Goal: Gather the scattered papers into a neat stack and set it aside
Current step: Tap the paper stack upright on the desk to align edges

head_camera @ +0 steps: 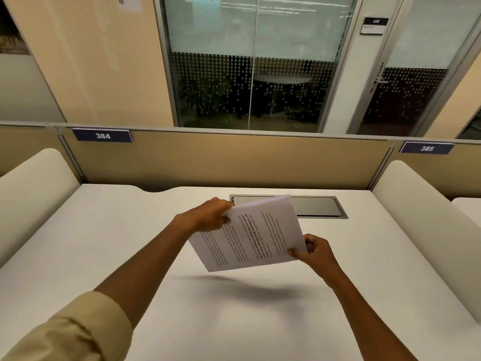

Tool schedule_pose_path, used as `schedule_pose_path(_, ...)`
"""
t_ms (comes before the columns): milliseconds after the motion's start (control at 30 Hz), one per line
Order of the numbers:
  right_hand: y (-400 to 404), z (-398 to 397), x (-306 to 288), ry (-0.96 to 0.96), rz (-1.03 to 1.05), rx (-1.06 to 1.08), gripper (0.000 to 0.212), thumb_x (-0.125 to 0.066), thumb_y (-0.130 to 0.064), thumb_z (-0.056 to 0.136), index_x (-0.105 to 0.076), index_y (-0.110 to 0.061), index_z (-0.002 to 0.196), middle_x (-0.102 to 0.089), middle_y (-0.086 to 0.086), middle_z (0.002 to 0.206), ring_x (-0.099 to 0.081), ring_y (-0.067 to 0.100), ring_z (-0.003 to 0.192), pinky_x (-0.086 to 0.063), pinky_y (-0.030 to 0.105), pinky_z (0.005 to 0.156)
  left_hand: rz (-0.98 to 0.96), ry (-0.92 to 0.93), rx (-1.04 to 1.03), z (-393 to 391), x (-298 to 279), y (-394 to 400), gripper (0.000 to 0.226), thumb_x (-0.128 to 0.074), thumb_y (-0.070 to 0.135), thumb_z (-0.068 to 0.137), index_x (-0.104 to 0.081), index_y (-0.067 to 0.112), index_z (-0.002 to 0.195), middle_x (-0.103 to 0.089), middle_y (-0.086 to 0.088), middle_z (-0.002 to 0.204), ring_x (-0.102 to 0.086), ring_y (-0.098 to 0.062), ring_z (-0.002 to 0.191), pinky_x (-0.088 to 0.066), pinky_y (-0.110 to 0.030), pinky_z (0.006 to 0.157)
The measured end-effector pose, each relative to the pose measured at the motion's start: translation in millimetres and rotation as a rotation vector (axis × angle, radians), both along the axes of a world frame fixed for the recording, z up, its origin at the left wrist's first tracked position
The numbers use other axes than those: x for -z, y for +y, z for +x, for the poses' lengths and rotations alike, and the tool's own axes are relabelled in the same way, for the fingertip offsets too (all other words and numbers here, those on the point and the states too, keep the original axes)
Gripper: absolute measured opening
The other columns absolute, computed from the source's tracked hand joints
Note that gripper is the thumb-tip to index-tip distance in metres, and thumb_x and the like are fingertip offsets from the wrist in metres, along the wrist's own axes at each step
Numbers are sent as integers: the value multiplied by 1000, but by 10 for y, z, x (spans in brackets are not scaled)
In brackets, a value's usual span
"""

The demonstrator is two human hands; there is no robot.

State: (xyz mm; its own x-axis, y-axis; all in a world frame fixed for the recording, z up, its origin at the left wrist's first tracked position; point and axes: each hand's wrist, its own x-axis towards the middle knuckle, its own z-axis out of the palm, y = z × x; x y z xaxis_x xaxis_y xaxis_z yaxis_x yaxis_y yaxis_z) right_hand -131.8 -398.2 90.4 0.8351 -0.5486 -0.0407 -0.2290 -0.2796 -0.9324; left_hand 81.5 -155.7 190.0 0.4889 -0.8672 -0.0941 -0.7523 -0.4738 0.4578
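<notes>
Both hands are holding the stack of printed papers [250, 234] in the air above the middle of the desktop [260, 321], clear of it, its long axis slanting from the far edge toward the near one. The left hand [208, 216] is pinching the far-left corner, the right hand [316, 254] the near-right corner, equally close. The fingers behind the sheets are hidden; the sheet count is unclear.

I'm looking at an open-plan office. My white worktop [104, 256] sits in a cubicle, closed off by a tan divider [234, 160] bearing seat tags 384 [102, 136] and 385 [426, 148]. Behind it stand a frosted glass wall [250, 61] and a door [406, 74] with a room sign [374, 26].
</notes>
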Motion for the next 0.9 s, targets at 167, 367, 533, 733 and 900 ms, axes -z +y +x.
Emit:
schedule_pose_path(167, 51, 6, -62, 19, -47, -103, 24, -81, -21, 76, -69, -26, 96, -76, -8, 94, -74, 14, 86, -60, 22, 72, 144, -80, 61, -154, 54, -148, 27, -54, 13, 92, -61, 17, 118, -65, -8, 122, -66, -27, 104, -58, -33, 81)
schedule_pose_path(367, 171, 65, -97, 17, -14, -59, 12, -71, -24, 87, -66, -32, 94, -74, -2, 94, -72, 18, 85, -60, 32, 74, 161, -148, 70, -270, 200, -224, 24, -55, 18, 92, -61, 17, 115, -66, -8, 121, -66, -26, 102, -51, -28, 75)
schedule_pose_path(533, 219, 34, -7, -15, 26, 12, 14, -67, -21, 89, -64, -33, 95, -73, -1, 93, -71, 20, 85, -59, 33, 73, 46, -193, -25, -257, 299, -124, 14, -60, 34, 90, -60, 21, 96, -71, -5, 110, -62, -16, 82, -44, -24, 70)
schedule_pose_path(733, 210, -23, 61, -19, 71, 70, 15, -67, -20, 90, -63, -34, 95, -73, -6, 90, -71, 15, 82, -55, 20, 61, -38, -205, -327, -77, 510, 335, 27, -67, 49, 82, -55, 25, 86, -75, 2, 99, -65, -19, 91, -36, -53, 107)
schedule_pose_path(900, 225, -40, 104, -12, 111, 83, 14, -66, -19, 91, -62, -31, 97, -72, -2, 92, -71, 19, 83, -57, 25, 64, -339, 339, -491, -80, 764, 652, 30, -81, 18, 76, -63, 7, 98, -74, -10, 101, -69, -28, 93, -59, -42, 86)
